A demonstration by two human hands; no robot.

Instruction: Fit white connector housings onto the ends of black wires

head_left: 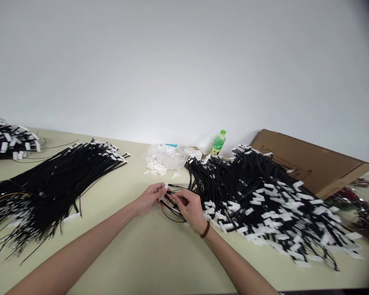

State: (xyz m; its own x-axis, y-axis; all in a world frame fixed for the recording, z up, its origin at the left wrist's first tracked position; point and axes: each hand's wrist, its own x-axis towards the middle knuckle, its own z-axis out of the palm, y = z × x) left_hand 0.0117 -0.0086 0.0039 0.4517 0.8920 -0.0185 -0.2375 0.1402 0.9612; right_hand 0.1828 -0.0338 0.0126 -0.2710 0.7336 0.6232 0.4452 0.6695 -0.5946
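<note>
Near the middle of the table, my left hand (pixel 150 198) pinches a small white connector (pixel 165 191). Thin black wires (pixel 171 213) run from around this connector toward the right. My right hand (pixel 192 209) is closed in a pinch on one or more of these wires, close to the connector; its fingertips partly hide them. Behind my hands, loose white connectors (pixel 155 167) lie at the mouth of a clear plastic bag (pixel 169 157). To the right spreads a big heap of black wires with white connectors (pixel 249 180).
A second bundle of black wires (pixel 58 172) lies left, with another pile of connectors (pixel 12 139) beyond it. A green bottle (pixel 217 143) stands near the wall. A cardboard box (pixel 307 159) leans behind the right heap. Red decorations (pixel 350 198) sit at the far right.
</note>
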